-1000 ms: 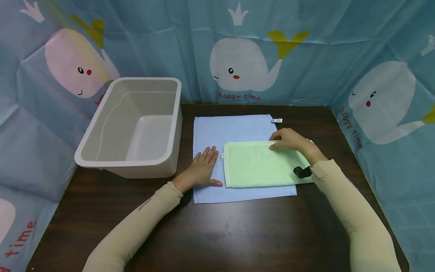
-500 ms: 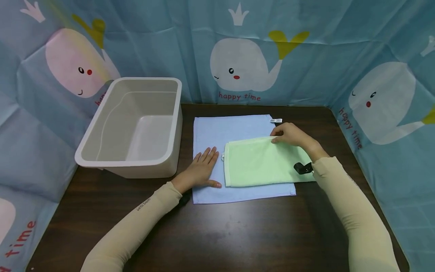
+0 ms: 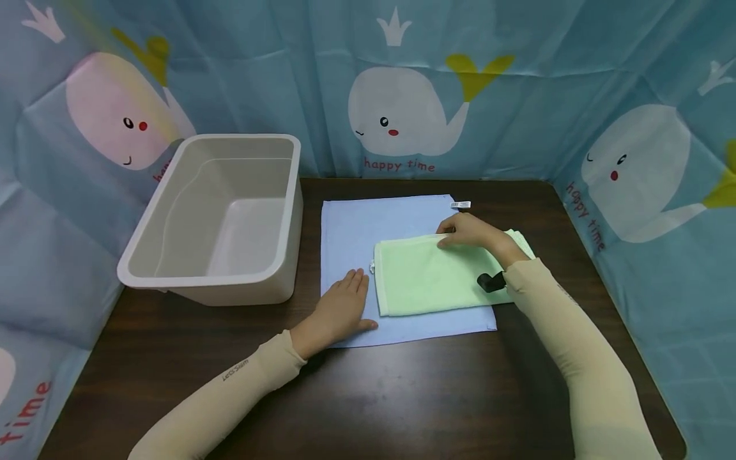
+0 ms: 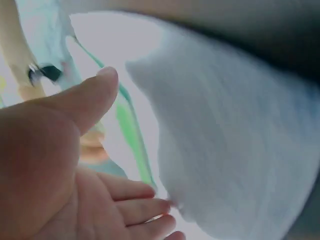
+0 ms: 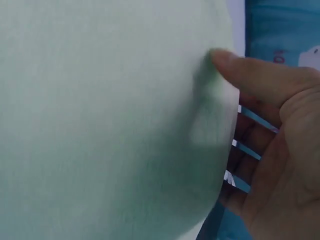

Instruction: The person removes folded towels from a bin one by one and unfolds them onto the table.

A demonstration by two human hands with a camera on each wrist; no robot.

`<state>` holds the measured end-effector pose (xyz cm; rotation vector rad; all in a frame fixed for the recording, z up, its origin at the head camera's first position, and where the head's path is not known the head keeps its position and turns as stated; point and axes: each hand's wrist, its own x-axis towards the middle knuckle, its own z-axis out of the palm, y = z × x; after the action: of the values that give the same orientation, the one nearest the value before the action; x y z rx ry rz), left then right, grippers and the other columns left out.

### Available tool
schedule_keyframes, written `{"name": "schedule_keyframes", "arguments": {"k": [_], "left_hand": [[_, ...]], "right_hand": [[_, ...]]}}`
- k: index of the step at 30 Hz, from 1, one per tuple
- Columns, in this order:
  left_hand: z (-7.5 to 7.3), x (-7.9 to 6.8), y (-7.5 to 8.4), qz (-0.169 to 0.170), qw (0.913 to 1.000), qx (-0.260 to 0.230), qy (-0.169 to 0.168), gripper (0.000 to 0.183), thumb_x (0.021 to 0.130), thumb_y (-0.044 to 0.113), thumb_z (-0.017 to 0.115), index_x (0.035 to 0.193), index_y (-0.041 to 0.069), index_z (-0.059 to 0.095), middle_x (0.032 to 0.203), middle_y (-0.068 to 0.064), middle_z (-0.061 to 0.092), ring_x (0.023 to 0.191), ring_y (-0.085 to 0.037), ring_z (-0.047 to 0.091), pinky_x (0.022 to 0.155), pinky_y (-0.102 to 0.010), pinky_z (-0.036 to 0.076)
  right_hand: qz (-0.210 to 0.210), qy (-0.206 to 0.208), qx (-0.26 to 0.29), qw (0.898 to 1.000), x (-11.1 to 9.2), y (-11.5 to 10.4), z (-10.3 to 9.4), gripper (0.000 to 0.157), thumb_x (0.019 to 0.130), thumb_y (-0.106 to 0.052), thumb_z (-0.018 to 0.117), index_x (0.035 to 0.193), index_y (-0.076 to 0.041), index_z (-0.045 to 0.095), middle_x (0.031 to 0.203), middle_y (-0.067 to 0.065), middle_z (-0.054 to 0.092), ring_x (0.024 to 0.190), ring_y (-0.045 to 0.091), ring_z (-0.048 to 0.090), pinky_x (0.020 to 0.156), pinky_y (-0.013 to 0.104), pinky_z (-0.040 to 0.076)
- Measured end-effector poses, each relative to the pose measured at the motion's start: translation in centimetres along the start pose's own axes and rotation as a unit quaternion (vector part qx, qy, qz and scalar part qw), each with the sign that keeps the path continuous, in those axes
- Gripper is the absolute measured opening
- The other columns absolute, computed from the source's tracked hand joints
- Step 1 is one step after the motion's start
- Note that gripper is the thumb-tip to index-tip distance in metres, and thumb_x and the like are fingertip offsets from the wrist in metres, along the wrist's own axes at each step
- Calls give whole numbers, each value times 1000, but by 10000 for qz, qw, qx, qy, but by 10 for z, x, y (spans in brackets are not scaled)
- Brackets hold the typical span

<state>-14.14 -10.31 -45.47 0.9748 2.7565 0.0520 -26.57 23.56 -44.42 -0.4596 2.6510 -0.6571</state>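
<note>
A folded light green towel (image 3: 425, 281) lies across a light blue towel (image 3: 385, 220) on the dark table in the head view. At the green towel's far edge, my right hand (image 3: 474, 233) pinches the cloth. Its thumb presses on top while the other fingers go behind the edge, as the right wrist view shows on the green towel (image 5: 125, 100). My left hand (image 3: 339, 310) rests on the near left part of the blue towel with its fingers extended, just left of the green towel. In the left wrist view, the left hand (image 4: 65, 165) has its palm and thumb showing.
A grey-white plastic bin (image 3: 230, 211) stands to the left of the towels. Blue curtain (image 3: 322, 76) with whale prints encloses the back and sides of the dark wooden table (image 3: 402, 396). A white label (image 3: 460, 205) sticks out at the blue towel's far right corner.
The right hand has moved slightly left along the green towel's far edge, which rose a little. The left hand has slid slightly toward the near edge. The head view has shifted a little.
</note>
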Motion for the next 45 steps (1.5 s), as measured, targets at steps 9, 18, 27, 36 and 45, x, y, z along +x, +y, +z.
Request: {"name": "schedule_keyframes", "arguments": {"k": [9, 18, 27, 36, 45], "left_hand": [[4, -9, 2, 442, 9988, -179, -142, 87, 85, 56, 58, 148, 5, 28, 157, -16, 21, 145, -32, 27, 108, -47, 40], [-1, 16, -14, 298, 9849, -1706, 29, 76, 94, 43, 53, 150, 3, 20, 158, -13, 20, 147, -32, 21, 119, -44, 24], [-7, 46, -16, -231, 9444, -3278, 133, 66, 96, 35, 50, 149, 4, 24, 157, -13, 23, 147, -29, 20, 120, -44, 20], [-10, 76, -10, -1066, 9282, -3515, 588, 59, 96, 33, 50, 146, 7, 33, 153, -11, 36, 144, -27, 29, 118, -42, 25], [-7, 81, -16, -1203, 9306, -3330, 923, 50, 94, 26, 55, 139, 7, 46, 148, -11, 44, 143, -28, 33, 117, -43, 28]], "right_hand": [[35, 419, -390, 9984, 1, -10, 3, 15, 84, -24, 70, 98, -18, 68, 97, 4, 66, 84, 18, 55, 77, 35, 45], [474, 685, -458, 9955, -30, 1, 2, 23, 83, -26, 71, 100, -12, 65, 94, 9, 60, 85, 23, 52, 77, 38, 43], [1104, 583, -538, 9907, -57, 45, -15, 35, 87, -33, 65, 112, -8, 63, 113, 17, 60, 102, 32, 55, 88, 51, 41], [1478, 566, -647, 9853, -80, 74, -27, 36, 90, -25, 60, 116, 0, 60, 114, 23, 54, 96, 33, 53, 81, 49, 44], [1418, 1020, -914, 9804, -83, 79, -24, 25, 87, -19, 64, 106, -2, 63, 106, 19, 51, 94, 32, 49, 81, 49, 41]]}}
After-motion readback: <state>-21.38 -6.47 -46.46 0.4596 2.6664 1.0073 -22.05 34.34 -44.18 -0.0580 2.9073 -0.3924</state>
